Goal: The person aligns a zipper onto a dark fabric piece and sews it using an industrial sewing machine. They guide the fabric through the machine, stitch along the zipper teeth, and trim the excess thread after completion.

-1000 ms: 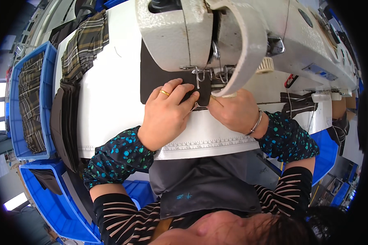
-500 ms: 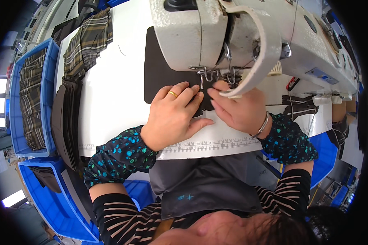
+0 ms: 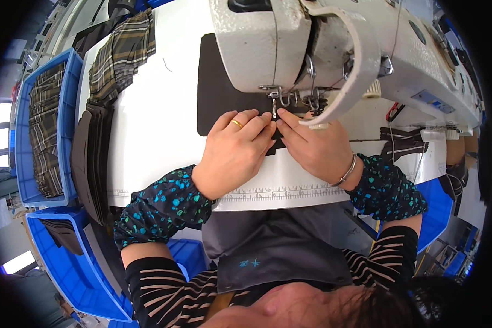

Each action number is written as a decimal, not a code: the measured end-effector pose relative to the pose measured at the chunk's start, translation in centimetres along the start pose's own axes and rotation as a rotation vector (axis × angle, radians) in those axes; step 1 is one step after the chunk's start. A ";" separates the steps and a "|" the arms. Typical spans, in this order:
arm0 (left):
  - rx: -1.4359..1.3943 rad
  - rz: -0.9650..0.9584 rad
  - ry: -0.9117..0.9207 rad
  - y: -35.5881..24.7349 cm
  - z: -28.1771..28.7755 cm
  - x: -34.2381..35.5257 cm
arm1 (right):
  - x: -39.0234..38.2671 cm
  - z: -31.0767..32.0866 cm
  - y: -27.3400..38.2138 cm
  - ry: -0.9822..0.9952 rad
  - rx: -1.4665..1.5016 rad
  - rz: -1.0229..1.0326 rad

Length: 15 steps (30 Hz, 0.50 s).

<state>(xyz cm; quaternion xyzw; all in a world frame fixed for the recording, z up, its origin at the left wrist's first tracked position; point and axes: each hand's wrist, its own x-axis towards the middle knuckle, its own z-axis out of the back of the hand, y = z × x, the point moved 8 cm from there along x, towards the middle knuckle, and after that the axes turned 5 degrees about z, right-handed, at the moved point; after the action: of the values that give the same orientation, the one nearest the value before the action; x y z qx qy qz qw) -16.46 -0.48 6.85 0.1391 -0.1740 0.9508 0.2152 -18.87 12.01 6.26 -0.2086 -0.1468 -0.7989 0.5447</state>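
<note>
My left hand point(image 3: 235, 150), with a gold ring, lies flat on a small dark fabric piece point(image 3: 216, 87) spread on the white table point(image 3: 158, 131). Its fingertips press the cloth just left of the needle and presser foot point(image 3: 274, 106) of a white sewing machine point(image 3: 311, 44). My right hand point(image 3: 314, 147), wearing a thin bracelet, pinches the same fabric edge just right of the needle. Both hands meet under the machine head, and the cloth beneath them is mostly hidden.
A stack of dark cut pieces point(image 3: 90, 158) and plaid fabric point(image 3: 120, 54) lie at the table's left. Blue bins point(image 3: 24, 131) with plaid cloth stand further left, another blue bin point(image 3: 65, 262) below. A ruler strip point(image 3: 290, 191) runs along the table's near edge.
Both hands have slid up the table toward the needle with the dark fabric, and the fingertips have closed together right at the presser foot.
</note>
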 end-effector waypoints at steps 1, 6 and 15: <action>-0.033 0.006 -0.005 0.2 -0.1 0.0 | 0.0 0.0 0.0 -0.005 0.003 -0.001; -0.191 0.131 -0.035 1.1 -0.1 0.0 | -0.3 -0.3 0.0 -0.008 0.000 0.018; -0.114 0.093 -0.021 0.6 -0.4 -0.2 | -0.3 -0.8 -1.0 -0.081 0.087 -0.069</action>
<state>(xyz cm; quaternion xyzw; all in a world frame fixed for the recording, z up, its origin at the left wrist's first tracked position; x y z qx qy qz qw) -16.68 -0.90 6.21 0.1283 -0.2366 0.9468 0.1766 -19.89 12.24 5.37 -0.2116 -0.2104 -0.8010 0.5190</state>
